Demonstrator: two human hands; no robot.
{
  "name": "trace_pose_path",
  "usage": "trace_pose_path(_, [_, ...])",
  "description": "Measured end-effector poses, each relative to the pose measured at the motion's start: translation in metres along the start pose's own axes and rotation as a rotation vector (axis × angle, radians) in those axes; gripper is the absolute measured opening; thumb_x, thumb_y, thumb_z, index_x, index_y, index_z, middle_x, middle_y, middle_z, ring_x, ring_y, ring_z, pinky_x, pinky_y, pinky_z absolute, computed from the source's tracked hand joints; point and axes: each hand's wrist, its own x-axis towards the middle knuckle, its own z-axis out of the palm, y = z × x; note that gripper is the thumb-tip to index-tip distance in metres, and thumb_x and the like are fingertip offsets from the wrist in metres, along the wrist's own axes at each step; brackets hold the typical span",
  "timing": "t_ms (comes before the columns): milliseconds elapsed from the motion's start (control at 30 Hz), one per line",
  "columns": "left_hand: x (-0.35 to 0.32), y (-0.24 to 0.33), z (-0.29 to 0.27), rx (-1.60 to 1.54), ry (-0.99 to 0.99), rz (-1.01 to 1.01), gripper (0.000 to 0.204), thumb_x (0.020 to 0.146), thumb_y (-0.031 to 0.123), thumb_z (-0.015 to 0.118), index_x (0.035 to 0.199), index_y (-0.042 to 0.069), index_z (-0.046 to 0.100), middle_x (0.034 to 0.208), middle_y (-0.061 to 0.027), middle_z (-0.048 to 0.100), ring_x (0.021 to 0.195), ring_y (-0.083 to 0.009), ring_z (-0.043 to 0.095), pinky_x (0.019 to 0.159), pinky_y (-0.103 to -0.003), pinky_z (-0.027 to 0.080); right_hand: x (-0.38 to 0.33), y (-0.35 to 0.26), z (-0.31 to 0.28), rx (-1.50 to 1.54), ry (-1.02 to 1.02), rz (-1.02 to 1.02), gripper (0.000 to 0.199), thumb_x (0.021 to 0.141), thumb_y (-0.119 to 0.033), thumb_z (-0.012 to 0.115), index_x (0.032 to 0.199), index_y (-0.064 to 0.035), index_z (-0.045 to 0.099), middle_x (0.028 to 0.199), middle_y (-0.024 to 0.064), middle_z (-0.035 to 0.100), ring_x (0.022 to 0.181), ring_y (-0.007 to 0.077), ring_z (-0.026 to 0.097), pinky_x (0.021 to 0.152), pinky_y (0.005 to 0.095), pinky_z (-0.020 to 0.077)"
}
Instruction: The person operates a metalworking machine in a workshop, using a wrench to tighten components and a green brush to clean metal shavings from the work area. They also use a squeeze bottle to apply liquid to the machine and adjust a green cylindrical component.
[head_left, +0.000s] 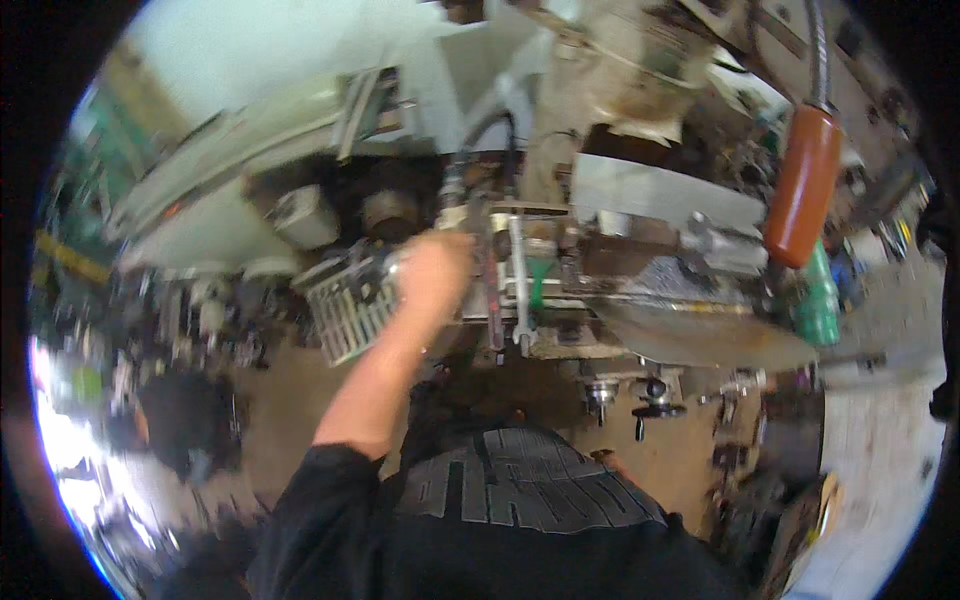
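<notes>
My left hand (pixel 437 265), bare below a short black sleeve, reaches forward over the machine and is smeared by motion. Its fingers cannot be made out, nor whether anything is in them. It is beside a slatted metal grille (pixel 350 312) and a row of upright tools. Among those tools, a silver wrench (pixel 520 275) stands just right of the hand, and a long reddish bar (pixel 492 290) is nearer to it. Of my right arm only a small patch of skin (pixel 622 468) shows at my shirt's edge; the hand is hidden.
A brown-orange cylinder (pixel 805 185) hangs from a flexible metal hose at right, by a green bottle (pixel 818 300). A bent metal sheet (pixel 700 335) spans the machine above a crank handle (pixel 655 408). A dark round shape (pixel 185 425) lies lower left.
</notes>
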Motion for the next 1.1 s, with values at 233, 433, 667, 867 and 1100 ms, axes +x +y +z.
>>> trace_pose_path(233, [0.082,-0.222,-0.034,0.597,-1.017,-0.093,0.139,0.069,0.083,0.071,0.163,0.002,0.009,0.168,-0.0249,0.019,0.156,-0.0408,0.017,0.125,-0.052,0.023,-0.035,-0.047,0.093,0.433,0.304,0.428,0.036,0.104,-0.023,0.048,0.133,-0.0082,0.064,0.107,0.0158,0.075,0.090,0.0295,0.073,0.076,0.0474,0.0587])
trace_pose_path(433, [0.124,-0.284,-0.020,0.303,-1.121,-0.028,0.101,0.060,0.049,0.097,0.137,-0.004,0.056,0.130,-0.0199,0.068,0.125,-0.0374,0.062,0.110,-0.047,0.043,-0.076,-0.167,0.126,0.176,0.343,0.370,0.035,0.101,-0.026,0.053,0.123,-0.0018,0.067,0.098,0.0125,0.075,0.077,0.0215,0.072,0.066,0.0367,0.0564])
trace_pose_path(667, [0.022,-0.324,0.001,0.137,-0.558,0.204,0.067,0.062,0.039,0.096,0.110,0.002,0.068,0.101,-0.0165,0.074,0.096,-0.0394,0.071,0.083,-0.049,0.055,-0.181,-0.264,0.099,0.456,0.787,0.270,0.034,0.103,-0.022,0.047,0.127,-0.0075,0.067,0.101,0.0074,0.073,0.081,0.0160,0.069,0.069,0.0311,0.0508])
trace_pose_path(867, [0.036,-0.367,0.109,0.345,-0.540,-0.036,0.034,0.085,0.039,0.073,0.101,0.009,0.076,0.097,-0.0144,0.076,0.086,-0.0371,0.074,0.078,-0.049,0.059,-0.264,-0.360,0.052,0.365,1.116,0.137,0.030,0.104,-0.019,0.052,0.119,0.0007,0.069,0.090,0.0069,0.070,0.077,0.0163,0.067,0.074,0.0317,0.0538])
trace_pose_path(1100, [0.088,-0.351,0.030,0.299,-0.646,0.237,0.031,0.079,0.026,0.077,0.099,0.002,0.073,0.093,-0.0220,0.073,0.088,-0.0432,0.071,0.078,-0.052,0.056,-0.301,-0.542,-0.043,-0.252,1.594,-0.471,0.022,0.100,-0.013,0.060,0.115,0.0007,0.067,0.097,0.0170,0.071,0.090,0.0236,0.070,0.083,0.0356,0.0544])
